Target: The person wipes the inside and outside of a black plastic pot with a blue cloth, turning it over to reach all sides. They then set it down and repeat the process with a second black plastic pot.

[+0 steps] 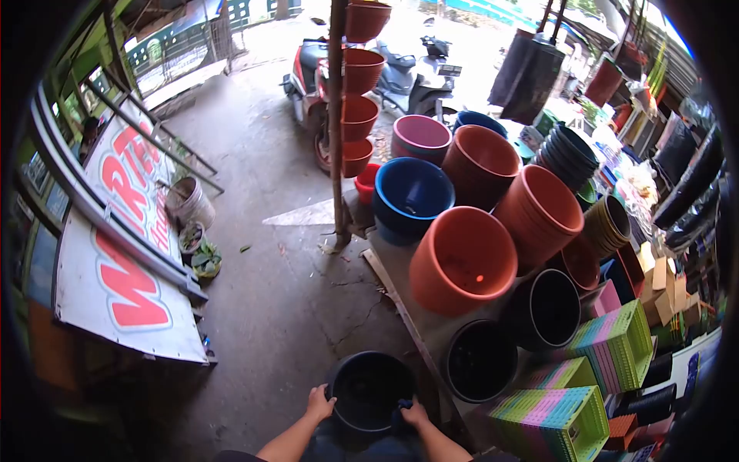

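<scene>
A black plant pot is in front of me at the bottom of the view, its wide mouth facing up. My left hand grips the left side of its rim, thumb at the edge. At the right side of the rim, my right hand is closed on a dark blue cloth, which lies against the pot. Two more black pots, one nearer and one behind it, stand on the low platform to my right.
Large terracotta-coloured pots and a blue pot crowd the platform. Striped plastic baskets are at the lower right. A post with hanging pots rises ahead, scooters behind it. A lettered signboard leans at the left.
</scene>
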Demonstrator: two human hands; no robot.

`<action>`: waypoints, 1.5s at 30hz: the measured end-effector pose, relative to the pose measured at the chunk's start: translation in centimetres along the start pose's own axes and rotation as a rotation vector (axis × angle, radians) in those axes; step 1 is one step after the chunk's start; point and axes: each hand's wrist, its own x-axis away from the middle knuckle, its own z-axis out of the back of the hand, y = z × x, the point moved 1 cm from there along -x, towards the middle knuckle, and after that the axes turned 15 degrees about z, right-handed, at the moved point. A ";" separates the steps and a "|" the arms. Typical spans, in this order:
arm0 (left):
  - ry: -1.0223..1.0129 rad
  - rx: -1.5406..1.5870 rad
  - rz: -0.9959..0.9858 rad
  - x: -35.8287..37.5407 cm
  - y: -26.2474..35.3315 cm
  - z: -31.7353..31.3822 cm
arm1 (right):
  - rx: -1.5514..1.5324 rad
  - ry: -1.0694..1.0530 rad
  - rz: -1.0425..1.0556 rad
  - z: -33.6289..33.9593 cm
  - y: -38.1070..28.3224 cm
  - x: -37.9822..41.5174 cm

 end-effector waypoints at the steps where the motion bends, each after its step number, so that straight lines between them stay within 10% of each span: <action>1: -0.001 0.009 0.014 0.2 -0.1 0.0 | 0.012 -0.012 0.000 -0.6 0.0 0.1; 19: -0.154 0.167 0.104 0.0 2.0 3.3 | -0.264 0.514 -0.216 1.6 -2.5 3.0; 25: -0.046 0.560 -0.244 -0.1 3.3 4.9 | -0.637 0.456 0.060 7.3 -9.5 8.6; 27: -0.421 1.105 -0.088 2.3 5.5 8.4 | -0.944 0.371 0.064 8.3 -11.4 10.1; 36: -0.515 1.178 -0.358 6.8 8.0 17.7 | -1.661 0.175 0.196 5.8 -19.6 14.1; 45: -0.580 1.269 -0.309 13.6 9.0 22.4 | -1.150 0.749 0.365 1.6 -28.5 9.5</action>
